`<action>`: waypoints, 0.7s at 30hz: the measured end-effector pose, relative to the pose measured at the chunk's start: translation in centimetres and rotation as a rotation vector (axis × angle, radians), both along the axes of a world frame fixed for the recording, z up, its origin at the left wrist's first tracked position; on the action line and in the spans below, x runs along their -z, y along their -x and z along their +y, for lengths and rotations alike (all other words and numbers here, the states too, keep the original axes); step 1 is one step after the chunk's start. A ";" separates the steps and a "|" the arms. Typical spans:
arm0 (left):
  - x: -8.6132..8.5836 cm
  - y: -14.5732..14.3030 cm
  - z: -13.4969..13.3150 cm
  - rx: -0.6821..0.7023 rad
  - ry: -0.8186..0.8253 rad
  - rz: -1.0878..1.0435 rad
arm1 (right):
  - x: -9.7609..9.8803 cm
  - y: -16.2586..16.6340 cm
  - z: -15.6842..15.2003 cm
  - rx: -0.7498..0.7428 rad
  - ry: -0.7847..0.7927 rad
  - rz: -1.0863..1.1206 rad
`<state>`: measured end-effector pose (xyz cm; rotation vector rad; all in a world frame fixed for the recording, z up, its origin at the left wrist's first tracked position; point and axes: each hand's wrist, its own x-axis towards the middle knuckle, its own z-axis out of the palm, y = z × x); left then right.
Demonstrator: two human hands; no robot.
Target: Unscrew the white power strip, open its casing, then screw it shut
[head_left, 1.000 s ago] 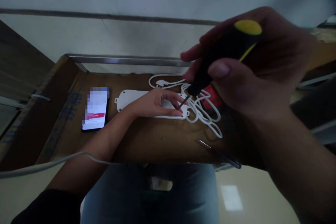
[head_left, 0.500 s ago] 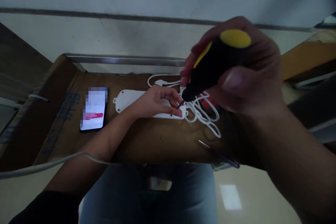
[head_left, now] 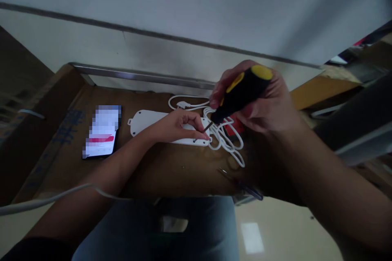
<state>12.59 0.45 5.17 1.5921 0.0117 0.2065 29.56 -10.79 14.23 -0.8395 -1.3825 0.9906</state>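
Note:
A white power strip lies face down on the cardboard, screw holes showing at its corners. Over its right end, my left hand is closed in a pinch, thumb and index finger around the tip of a screwdriver; anything small between them is hidden. My right hand grips the black and yellow handle of the screwdriver, whose shaft slants down left to those fingertips. The strip's white cord lies coiled at the right, its plug behind the strip.
A phone with a lit screen lies left. A second screwdriver with a translucent handle rests at the front edge, and a tiny screw lies nearby. A red item sits under the cord. A metal rail runs behind.
The view has shifted and tilted slightly. My right hand and its screwdriver are lower and farther from the camera; my left hand keeps its pinch over the strip's right end.

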 end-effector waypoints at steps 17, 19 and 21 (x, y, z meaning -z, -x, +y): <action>-0.6 0.7 0.5 0.008 -0.303 -0.112 | 2.0 0.4 -1.6 0.117 -0.091 -0.088; -0.2 0.8 0.7 -0.007 -0.428 -0.108 | 1.9 0.8 -1.4 0.206 -0.213 -0.149; 0.5 0.8 1.0 -0.031 -0.665 -0.047 | 2.0 1.0 -1.1 0.330 -0.323 -0.146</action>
